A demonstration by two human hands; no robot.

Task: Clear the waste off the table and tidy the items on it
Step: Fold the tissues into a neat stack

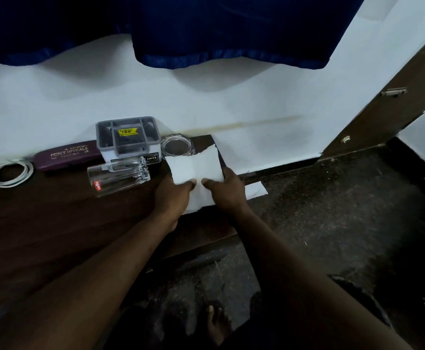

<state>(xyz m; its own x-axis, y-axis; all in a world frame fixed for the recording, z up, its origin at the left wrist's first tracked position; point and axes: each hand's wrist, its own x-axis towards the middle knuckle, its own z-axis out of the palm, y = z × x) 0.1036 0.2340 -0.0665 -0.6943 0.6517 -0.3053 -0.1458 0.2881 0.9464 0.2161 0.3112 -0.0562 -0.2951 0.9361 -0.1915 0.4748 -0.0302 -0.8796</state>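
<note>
Left grip point(174, 198) and right grip point(228, 192) each pinch the tissue point(196, 168). Glass dish point(177, 145) at 11 o'clock, seemingly touching; hasty pull could drag it.

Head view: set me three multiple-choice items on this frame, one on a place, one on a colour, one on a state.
1. Where is the white paper that the left hand and right hand pinch?
A. at the right end of the table, beside the glass dish
B. at the table's left end
C. in the table's middle

2. What colour is the spectacle case?
A. green
B. maroon
C. orange

3. How is the glass tumbler placed?
A. upright
B. upside down
C. lying on its side

Key:
1 A, the paper overhangs the table's right edge next to the dish.
2 B, the lettered case is dark maroon.
3 C, its mouth faces left and its base faces right.
</note>
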